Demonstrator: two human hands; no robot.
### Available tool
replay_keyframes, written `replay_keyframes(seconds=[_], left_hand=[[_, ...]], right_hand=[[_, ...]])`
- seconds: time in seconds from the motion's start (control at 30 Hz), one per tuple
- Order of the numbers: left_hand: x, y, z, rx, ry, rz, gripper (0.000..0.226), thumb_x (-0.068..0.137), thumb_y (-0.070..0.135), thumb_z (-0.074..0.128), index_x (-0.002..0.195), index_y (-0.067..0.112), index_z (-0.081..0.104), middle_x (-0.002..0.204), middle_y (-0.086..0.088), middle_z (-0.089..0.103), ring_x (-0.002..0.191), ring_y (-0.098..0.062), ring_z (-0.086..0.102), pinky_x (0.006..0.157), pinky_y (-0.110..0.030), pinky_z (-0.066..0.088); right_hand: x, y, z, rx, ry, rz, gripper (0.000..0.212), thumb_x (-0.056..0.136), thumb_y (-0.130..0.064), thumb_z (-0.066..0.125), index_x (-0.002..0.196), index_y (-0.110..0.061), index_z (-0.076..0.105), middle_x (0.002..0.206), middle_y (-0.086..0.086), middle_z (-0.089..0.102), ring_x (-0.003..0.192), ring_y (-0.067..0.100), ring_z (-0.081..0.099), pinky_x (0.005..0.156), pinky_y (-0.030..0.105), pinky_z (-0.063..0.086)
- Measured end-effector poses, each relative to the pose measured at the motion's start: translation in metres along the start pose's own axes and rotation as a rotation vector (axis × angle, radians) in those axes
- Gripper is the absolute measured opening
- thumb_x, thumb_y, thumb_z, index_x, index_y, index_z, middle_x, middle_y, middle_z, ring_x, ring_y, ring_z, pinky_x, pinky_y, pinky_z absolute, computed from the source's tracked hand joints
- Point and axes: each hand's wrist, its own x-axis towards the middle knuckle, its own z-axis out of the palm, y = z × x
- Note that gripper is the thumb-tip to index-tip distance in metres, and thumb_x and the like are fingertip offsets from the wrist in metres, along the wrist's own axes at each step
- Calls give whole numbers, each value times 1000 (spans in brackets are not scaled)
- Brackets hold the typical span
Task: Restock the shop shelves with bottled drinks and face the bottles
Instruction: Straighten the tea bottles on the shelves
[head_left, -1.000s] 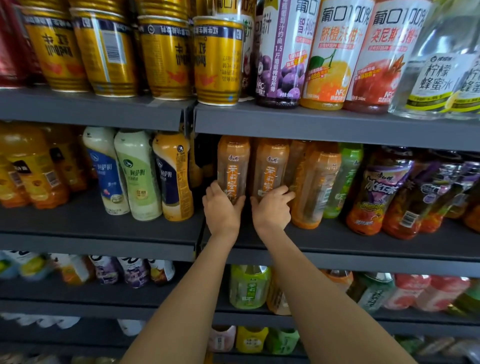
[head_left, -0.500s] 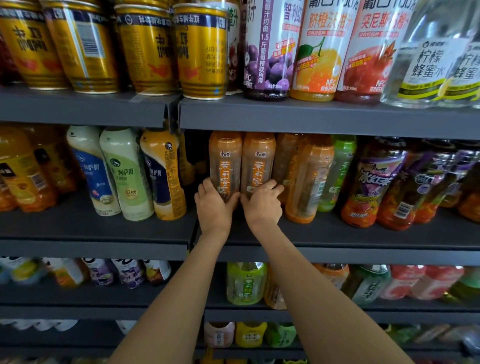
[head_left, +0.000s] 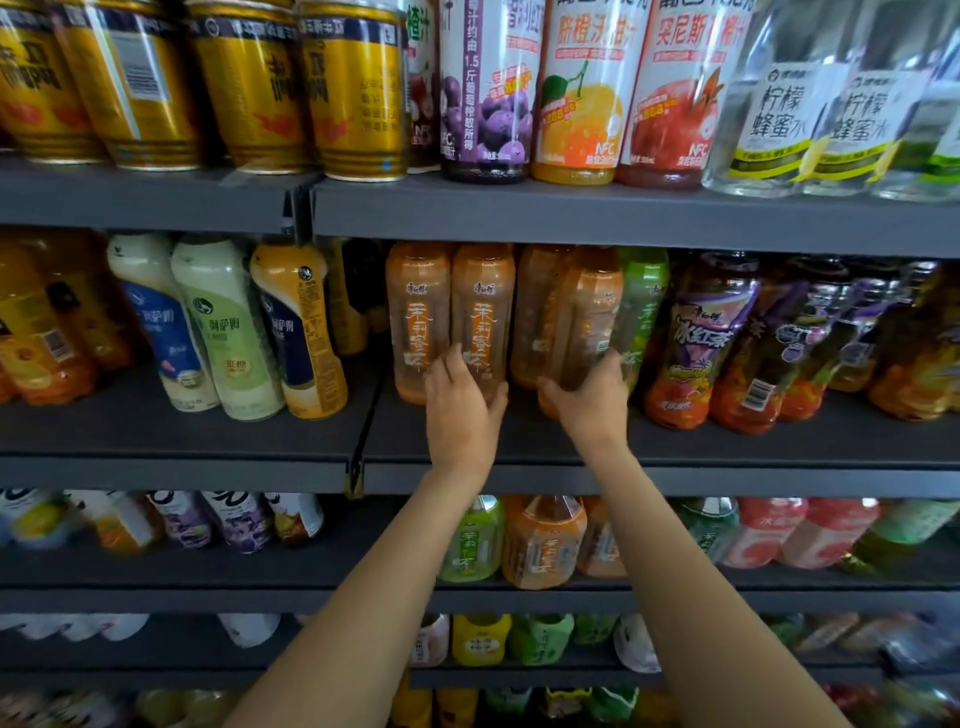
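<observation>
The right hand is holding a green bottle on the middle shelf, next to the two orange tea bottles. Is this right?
Not quite. In the head view the right hand grips an orange bottle, not a green one. The green bottle stands behind it, untouched. The rest is correct.

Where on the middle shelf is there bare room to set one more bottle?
Bare shelf lies along the front edge, and a dark gap sits between the yellow-capped bottle and the orange tea bottles. Right of both hands, left and right, bottles crowd together.
</observation>
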Motion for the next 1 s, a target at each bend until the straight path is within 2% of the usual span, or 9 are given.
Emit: replay_keyframes(seconds=[0.1, 0.27, 0.4, 0.57, 0.67, 0.8, 0.87, 0.93, 1.0], left_hand=[[5, 6, 12, 29, -59, -109, 76, 87, 35, 61, 142, 1, 22, 142, -17, 35, 133, -28, 32, 108, -35, 34], [17, 24, 26, 104, 47, -300, 73, 84, 40, 63, 136, 1, 29, 134, -18, 38, 124, -31, 37, 100, -36, 34], [20, 28, 36, 103, 123, -378, 64, 85, 32, 64, 133, 4, 32, 134, -17, 37, 125, -32, 34, 100, -39, 33], [13, 22, 35, -3, 164, -327, 57, 86, 25, 63, 132, 5, 35, 135, -16, 38, 128, -30, 34, 103, -39, 31], [-2, 16, 23, -170, 229, -144, 51, 87, 30, 60, 127, 6, 41, 127, -13, 45, 121, -27, 41, 100, -40, 36], [-17, 17, 4, -428, -48, 57, 77, 79, 57, 55, 137, 11, 34, 133, -3, 45, 123, -11, 41, 100, -22, 36], [-12, 14, -5, -392, -82, 23, 84, 75, 55, 64, 139, 11, 32, 134, -3, 46, 124, -13, 43, 99, -23, 37], [-5, 5, -19, -293, -22, 3, 74, 76, 46, 70, 134, 10, 40, 128, -4, 51, 120, -15, 46, 95, -22, 38], [0, -8, -31, -268, -24, 6, 70, 75, 45, 70, 130, 11, 45, 126, -4, 54, 118, -17, 50, 97, -28, 42]], right_hand=[[3, 7, 0, -48, 9, -28, 59, 82, -23, 69, 126, 2, 41, 127, 18, 51, 120, 34, 46, 97, 47, 42], [6, 6, 0, -106, 23, -64, 57, 81, -28, 70, 123, 0, 44, 124, 16, 53, 118, 31, 47, 95, 40, 44], [9, 4, 3, -120, 7, -112, 61, 80, -29, 72, 125, -1, 43, 125, 15, 53, 119, 29, 48, 96, 39, 45], [12, 10, -2, -111, -30, -159, 59, 77, -31, 74, 120, -2, 44, 120, 15, 56, 114, 29, 52, 93, 41, 48], [6, 17, -15, -78, -102, -209, 58, 74, -32, 77, 115, -3, 48, 112, 13, 62, 105, 28, 59, 85, 37, 51], [-11, 7, -17, 1, -237, -372, 43, 78, -18, 72, 113, -2, 55, 106, 12, 66, 97, 27, 63, 76, 26, 48], [-11, -1, -11, 23, -362, -413, 40, 78, -13, 69, 115, -3, 56, 109, 12, 66, 101, 27, 62, 81, 27, 48], [-4, -2, -10, 43, -523, -432, 42, 79, -13, 71, 119, -6, 58, 115, 8, 65, 107, 21, 60, 89, 25, 46], [8, 4, -13, 108, -498, -358, 44, 83, -13, 67, 125, -7, 56, 122, 6, 62, 114, 18, 57, 94, 22, 43]])
